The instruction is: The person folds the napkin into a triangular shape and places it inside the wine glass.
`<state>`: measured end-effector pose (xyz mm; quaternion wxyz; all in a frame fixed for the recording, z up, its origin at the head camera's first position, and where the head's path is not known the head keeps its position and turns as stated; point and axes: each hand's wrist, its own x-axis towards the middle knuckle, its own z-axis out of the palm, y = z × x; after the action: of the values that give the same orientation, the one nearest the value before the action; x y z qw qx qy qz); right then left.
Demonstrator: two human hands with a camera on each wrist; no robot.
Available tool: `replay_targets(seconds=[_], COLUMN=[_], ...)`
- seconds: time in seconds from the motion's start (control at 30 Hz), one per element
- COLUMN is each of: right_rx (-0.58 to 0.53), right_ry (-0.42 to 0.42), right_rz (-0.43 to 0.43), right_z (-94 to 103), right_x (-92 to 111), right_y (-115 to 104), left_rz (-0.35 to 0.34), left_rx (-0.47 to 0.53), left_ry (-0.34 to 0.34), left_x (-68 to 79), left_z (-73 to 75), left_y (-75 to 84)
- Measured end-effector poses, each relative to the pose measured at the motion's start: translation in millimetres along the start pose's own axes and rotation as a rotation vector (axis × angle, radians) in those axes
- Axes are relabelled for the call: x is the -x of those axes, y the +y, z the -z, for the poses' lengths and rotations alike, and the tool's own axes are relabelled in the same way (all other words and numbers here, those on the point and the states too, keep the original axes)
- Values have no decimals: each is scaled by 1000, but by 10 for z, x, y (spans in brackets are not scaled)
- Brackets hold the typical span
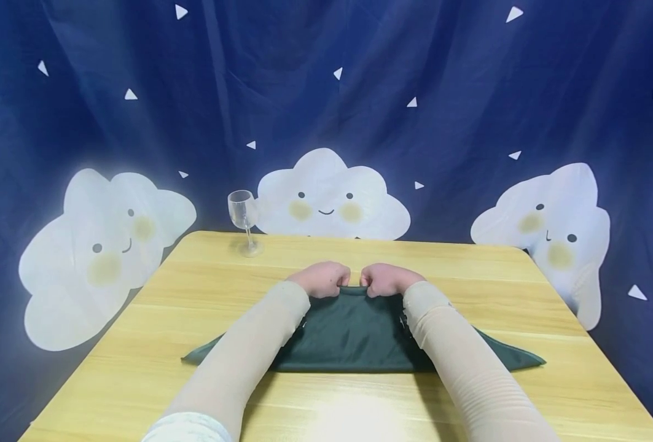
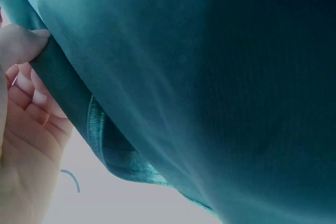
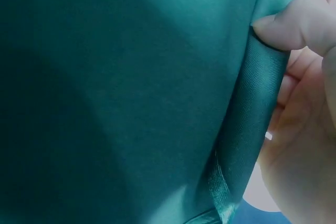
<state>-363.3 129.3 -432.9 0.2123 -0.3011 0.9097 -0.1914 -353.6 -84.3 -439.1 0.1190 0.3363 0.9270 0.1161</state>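
Note:
A dark green cloth napkin (image 1: 354,337) lies across the table with a straight near edge and a pointed corner at each side. Its far edge is turned over into a narrow fold. My left hand (image 1: 324,279) pinches that folded edge left of centre, and my right hand (image 1: 388,280) pinches it a short gap to the right. In the left wrist view, the thumb (image 2: 26,44) presses on the rolled strip with curled fingers behind. The right wrist view shows the right thumb (image 3: 286,27) on the fold, the cloth hanging below. Sleeved forearms cover parts of the napkin.
A clear stemmed wine glass (image 1: 241,212) stands upright near the table's far left edge. The light wooden table (image 1: 138,344) extends around the napkin. Behind it hangs a blue curtain (image 1: 326,37) with white clouds and small triangles.

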Motion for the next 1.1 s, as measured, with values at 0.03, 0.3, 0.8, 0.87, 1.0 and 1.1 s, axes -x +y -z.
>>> replay_targets(seconds=[0.03,0.3,0.8,0.87,1.0,1.1], right_rx=[8,37,189,184,139,73], right_ry=[1,2,-20,-19,-29,-34], right_rz=[-2,37,44,44,46,23], right_z=[-5,-6,37,40,42,38], right_x=[1,13,36,43,50,41], right_y=[0,-11,-51,-47,-33,-29], left_rz=[-3,-7,-23,-21,-25,5], left_rx=[-5,-16,-87,-60,-29,-12], left_ry=[0,-37,-72,-73,-56,-44], left_x=[-3,6,70,81,88,80], left_z=[-7,9,52,72,105,94], left_y=[2,37,117,122,116,93])
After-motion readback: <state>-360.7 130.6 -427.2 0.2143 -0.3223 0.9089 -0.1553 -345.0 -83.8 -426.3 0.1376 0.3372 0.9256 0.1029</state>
